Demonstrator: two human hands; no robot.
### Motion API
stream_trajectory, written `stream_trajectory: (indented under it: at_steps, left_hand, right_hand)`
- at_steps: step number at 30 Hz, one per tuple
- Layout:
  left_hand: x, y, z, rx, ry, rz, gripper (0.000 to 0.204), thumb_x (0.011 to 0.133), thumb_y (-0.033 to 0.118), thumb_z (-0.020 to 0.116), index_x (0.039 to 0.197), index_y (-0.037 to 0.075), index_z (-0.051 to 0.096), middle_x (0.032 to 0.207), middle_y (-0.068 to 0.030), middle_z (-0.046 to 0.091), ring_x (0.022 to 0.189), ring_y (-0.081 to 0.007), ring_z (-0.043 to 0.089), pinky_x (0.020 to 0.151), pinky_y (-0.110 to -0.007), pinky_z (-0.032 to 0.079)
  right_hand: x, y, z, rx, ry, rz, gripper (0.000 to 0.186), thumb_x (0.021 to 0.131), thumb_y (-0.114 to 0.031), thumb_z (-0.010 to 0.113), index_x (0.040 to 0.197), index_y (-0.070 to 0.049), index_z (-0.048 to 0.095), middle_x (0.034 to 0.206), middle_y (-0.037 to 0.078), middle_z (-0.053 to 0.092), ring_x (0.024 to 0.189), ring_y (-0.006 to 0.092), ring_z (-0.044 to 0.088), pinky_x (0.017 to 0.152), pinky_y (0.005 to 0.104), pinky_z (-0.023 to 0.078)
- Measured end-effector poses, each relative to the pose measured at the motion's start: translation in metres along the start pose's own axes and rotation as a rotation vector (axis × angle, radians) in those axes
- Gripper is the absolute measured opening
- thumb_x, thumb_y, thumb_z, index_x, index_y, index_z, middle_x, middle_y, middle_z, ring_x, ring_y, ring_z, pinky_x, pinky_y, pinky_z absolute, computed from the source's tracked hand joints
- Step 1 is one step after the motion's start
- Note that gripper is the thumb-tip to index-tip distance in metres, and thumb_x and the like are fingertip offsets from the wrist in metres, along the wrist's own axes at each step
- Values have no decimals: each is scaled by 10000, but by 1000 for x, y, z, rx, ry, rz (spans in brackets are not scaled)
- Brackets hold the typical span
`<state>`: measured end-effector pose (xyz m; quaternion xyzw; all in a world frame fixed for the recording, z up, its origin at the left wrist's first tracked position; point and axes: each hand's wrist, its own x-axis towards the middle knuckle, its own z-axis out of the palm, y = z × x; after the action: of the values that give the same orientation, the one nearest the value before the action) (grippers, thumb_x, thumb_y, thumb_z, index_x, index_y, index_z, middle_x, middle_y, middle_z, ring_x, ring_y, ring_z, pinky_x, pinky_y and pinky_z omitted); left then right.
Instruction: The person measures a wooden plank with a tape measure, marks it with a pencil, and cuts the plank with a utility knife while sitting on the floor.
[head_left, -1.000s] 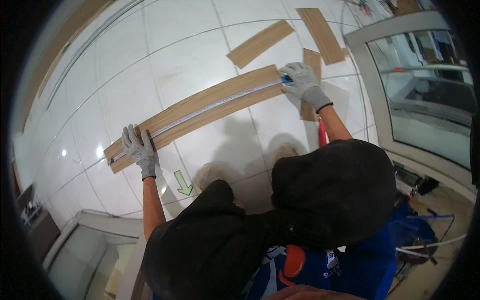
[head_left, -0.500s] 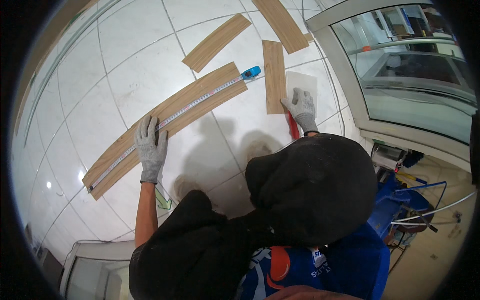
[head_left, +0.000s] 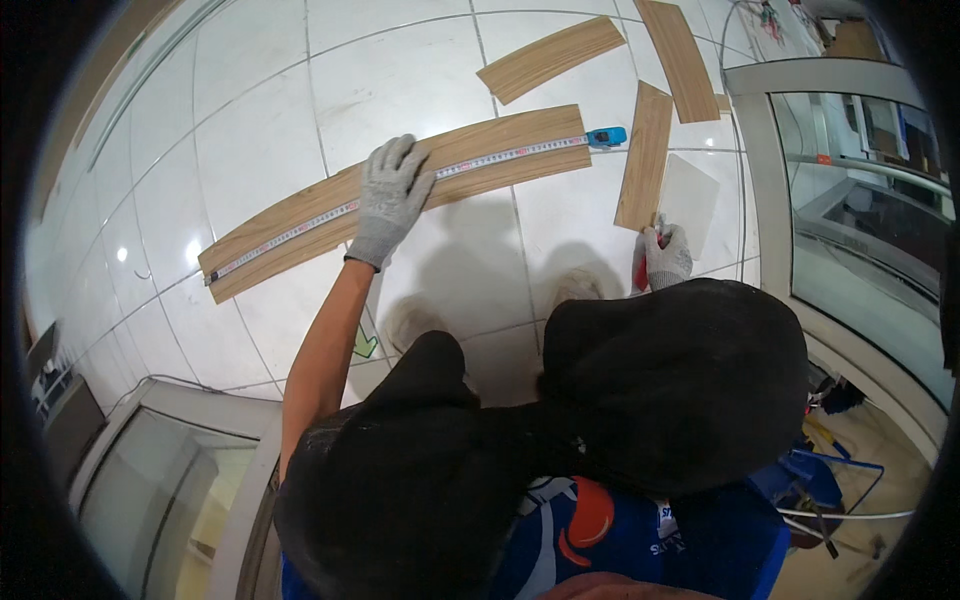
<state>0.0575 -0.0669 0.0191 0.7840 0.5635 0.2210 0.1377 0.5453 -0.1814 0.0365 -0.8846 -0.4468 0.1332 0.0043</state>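
Note:
A long wood-grain plank [head_left: 300, 205] lies on the floor before me. A steel tape measure is drawn out along it, its blue case [head_left: 607, 137] resting at the plank's right end. My left hand [head_left: 390, 205], in a grey glove, lies flat across the plank and the tape's blade, fingers stretched out. Over on the right, my gloved right hand [head_left: 668, 257] is closed around a slim red-handled tool [head_left: 640, 268]; its tip is too small to make out. This hand is just beside the lower end of a short wood-grain piece [head_left: 644, 160].
Two more wood-grain pieces, one at the back [head_left: 552, 60] and one farther right [head_left: 680, 62], lie on the white tiles. A pale flat sheet [head_left: 690, 205] sits by my right hand. A framed glass door [head_left: 775, 190] stands right; another glass-panelled frame [head_left: 180, 400] is lower left.
My right hand has closed around the red-handled tool, which lay beneath it before. My left hand has slid rightward along the plank. The whole view has shifted.

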Motion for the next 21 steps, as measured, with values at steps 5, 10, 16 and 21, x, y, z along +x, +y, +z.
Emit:
stream_trajectory:
  at_steps: [5, 10, 16, 21]
  left_hand:
    - [19, 15, 12, -55, -16, 72, 422, 965, 300, 710, 1313, 70, 648, 1427, -157, 586, 1369, -371, 507, 1177, -510, 386]
    - [23, 10, 33, -38, -15, 88, 479, 949, 338, 727, 1344, 87, 631, 1456, -165, 567, 1387, -360, 500, 1193, -510, 375]
    - [24, 9, 35, -5, -50, 60, 550, 950, 410, 728, 1393, 109, 608, 1497, -169, 546, 1431, -350, 473, 1231, -514, 343]
    - [26, 9, 34, -37, -56, 46, 548, 935, 363, 762, 1396, 113, 603, 1491, -155, 546, 1420, -366, 482, 1211, -523, 364]
  right_hand:
    - [-28, -80, -2, 595, -113, -293, 391, 983, -347, 707, 1174, -7, 688, 900, 136, 728, 824, 230, 694, 833, 379, 550]
    - [-52, -198, 6, 748, -736, -423, 437, 1101, -381, 534, 1056, 18, 705, 925, 96, 687, 830, 193, 658, 775, 325, 536]
    - [-76, -246, 27, 1155, -1252, -83, 534, 1110, -527, 487, 968, -37, 644, 745, 45, 613, 711, 146, 649, 678, 329, 544]
    - [-77, -258, 45, 641, -1001, -10, 569, 1080, -586, 492, 907, -61, 626, 609, 4, 523, 501, 120, 554, 476, 289, 461]
